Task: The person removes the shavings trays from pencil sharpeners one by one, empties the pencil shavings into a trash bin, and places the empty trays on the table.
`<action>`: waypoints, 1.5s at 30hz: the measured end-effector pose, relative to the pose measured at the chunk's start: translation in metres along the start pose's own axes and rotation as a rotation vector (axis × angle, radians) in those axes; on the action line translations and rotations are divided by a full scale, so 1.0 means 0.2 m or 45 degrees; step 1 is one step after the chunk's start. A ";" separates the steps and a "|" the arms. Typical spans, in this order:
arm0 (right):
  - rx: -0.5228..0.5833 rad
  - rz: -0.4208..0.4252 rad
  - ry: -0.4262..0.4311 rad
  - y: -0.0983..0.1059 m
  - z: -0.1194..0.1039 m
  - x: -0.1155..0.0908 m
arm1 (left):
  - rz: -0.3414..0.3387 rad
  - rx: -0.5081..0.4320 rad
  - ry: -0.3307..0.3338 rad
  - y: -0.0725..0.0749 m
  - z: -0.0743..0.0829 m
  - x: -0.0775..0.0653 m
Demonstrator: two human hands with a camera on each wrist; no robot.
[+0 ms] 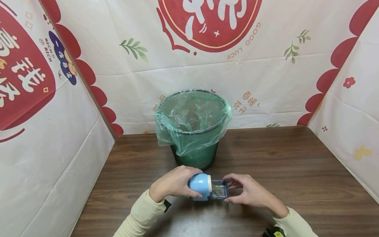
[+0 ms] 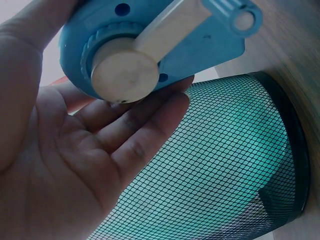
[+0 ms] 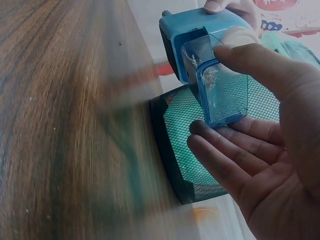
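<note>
My left hand (image 1: 174, 182) grips a light blue crank pencil sharpener (image 1: 199, 187) above the table's front half. In the left wrist view, its cream crank arm (image 2: 172, 27) and round hub face the palm. A clear bluish shavings drawer (image 1: 219, 191) sticks out of the sharpener's right side. Pencil shavings (image 1: 217, 190) lie inside it. With thumb and fingers my right hand (image 1: 248, 191) holds the drawer's outer end. From the right wrist view, the thumb is on one side of the drawer and fingertips are at its far edge.
Just beyond the hands stands a dark mesh wastebasket (image 1: 196, 159), lined with a thin green plastic bag (image 1: 189, 141) folded over its rim. It rests on a brown wood-grain table (image 1: 266, 158). Printed white cloth (image 1: 260, 72) walls the back and both sides.
</note>
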State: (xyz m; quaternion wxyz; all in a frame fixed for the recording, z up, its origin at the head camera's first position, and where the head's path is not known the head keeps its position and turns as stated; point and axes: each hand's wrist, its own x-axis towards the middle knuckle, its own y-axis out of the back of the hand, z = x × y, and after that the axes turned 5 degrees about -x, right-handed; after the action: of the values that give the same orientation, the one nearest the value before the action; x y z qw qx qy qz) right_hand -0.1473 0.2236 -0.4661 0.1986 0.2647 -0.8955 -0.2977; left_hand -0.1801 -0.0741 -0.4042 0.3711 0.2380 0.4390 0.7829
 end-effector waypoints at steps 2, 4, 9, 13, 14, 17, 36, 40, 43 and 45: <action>-0.009 0.001 -0.006 0.01 0.01 -0.01 | -0.003 0.004 0.004 0.00 0.00 0.00; -0.022 -0.003 -0.018 0.02 0.01 -0.01 | -0.008 0.012 0.010 0.00 -0.01 0.00; -0.039 -0.008 -0.051 0.04 0.02 -0.02 | -0.010 0.027 0.024 -0.01 -0.01 0.00; -0.037 0.024 -0.039 0.05 0.01 -0.02 | -0.004 0.032 0.017 -0.02 -0.01 -0.01; -0.040 0.032 -0.031 0.06 0.01 -0.02 | -0.002 0.032 0.014 -0.02 -0.01 -0.01; -0.062 0.063 -0.013 0.08 0.01 -0.03 | 0.006 0.044 0.006 -0.04 0.00 -0.01; -0.264 0.275 -0.050 0.26 0.00 -0.05 | 0.012 0.067 0.077 -0.10 0.00 -0.03; -0.296 0.304 -0.042 0.28 0.00 -0.06 | 0.006 0.069 0.082 -0.11 0.00 -0.03; -0.316 0.331 -0.038 0.30 0.00 -0.06 | -0.001 0.078 0.085 -0.11 -0.01 -0.03; -0.328 0.348 -0.040 0.32 -0.01 -0.06 | -0.003 0.090 0.085 -0.12 -0.01 -0.03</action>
State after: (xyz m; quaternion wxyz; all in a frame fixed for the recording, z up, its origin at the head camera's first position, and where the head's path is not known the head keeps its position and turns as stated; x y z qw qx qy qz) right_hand -0.1596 0.2731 -0.4267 0.2553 0.1084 -0.8806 -0.3843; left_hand -0.1685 -0.0722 -0.4255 0.3484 0.2242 0.4788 0.7740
